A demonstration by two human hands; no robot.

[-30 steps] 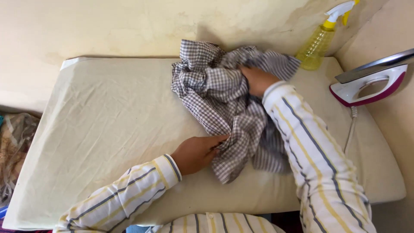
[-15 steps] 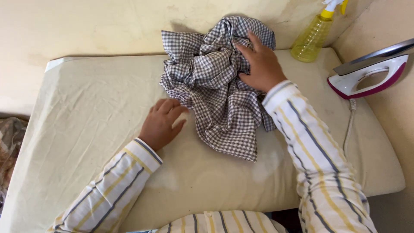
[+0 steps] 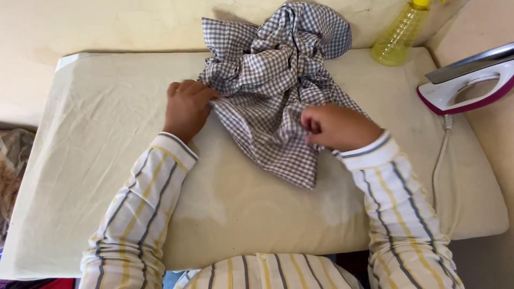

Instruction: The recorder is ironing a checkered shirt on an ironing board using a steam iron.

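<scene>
Moved: right hand (image 3: 338, 127) came down off top of cloth to its near edge; left hand (image 3: 186, 106) slid up to cloth's left side.
Hands: 2, both pinching the checked cloth (image 3: 273, 80).
Cloth: 1, bunched up betw. & beyond hands.
Spray bottle (image 3: 396, 38): 1, yellow, far past right hand.
Iron (image 3: 467, 80): 1, white & pink, right of right hand.
Surface: cream padded board (image 3: 107, 160) under hands.
Room: cream wall (image 3: 107, 24) behind.

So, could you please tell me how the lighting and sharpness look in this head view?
Head view: soft, even light with no glare; the checked cloth throws a faint shadow on the wall behind it. Both hands, left hand and right hand, look sharp, without motion blur; the yellow spray bottle and iron are cropped by the frame edge.
</scene>
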